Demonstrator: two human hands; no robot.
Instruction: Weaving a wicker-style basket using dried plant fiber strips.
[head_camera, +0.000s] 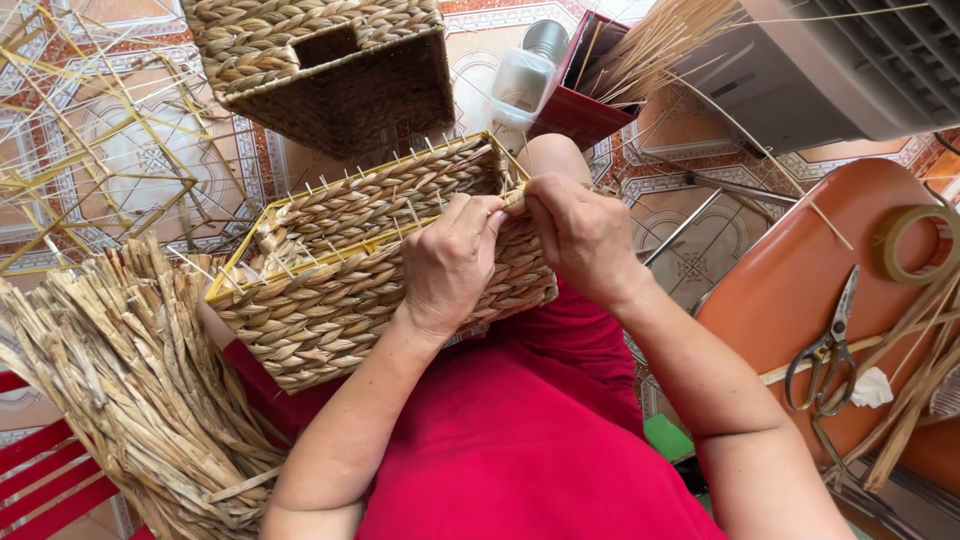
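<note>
- The rectangular woven basket of pale braided straw on a yellow wire frame (370, 265) lay tilted across the person's lap, over the red garment (530, 450), its open rim turned away from the body.
- The left hand (450, 262) was closed over the near right corner of the basket's rim, fingers curled onto the weave.
- The right hand (580, 235) was closed likewise, thumb and fingers pinching a flat straw strand (516, 197) at that same corner; the two hands were touching.
- Judgement: the step in hand appeared to be tucking or tightening a strand at the rim corner. Done well, it called for the left hand to pin the laid weave firmly while the right drew the strand snug against the wire, flat and untwisted, matching the neighbouring braids.
- Judgement: a loose pull would leave a gap at the corner; a hard pull could snap the dry strand.
- A bundle of dried flat straw (130, 390) lay at the person's left, just beside the basket.
- A second, finished woven basket (320, 70) stood beyond, well apart from the hands.
- Grey metal scissors (825, 350) and a roll of tan tape (915, 245) rested on the orange seat (800, 270) to the right, untouched.
- Bare yellow wire frames (90, 150) lay on the patterned tile floor (700, 250) at far left.
</note>
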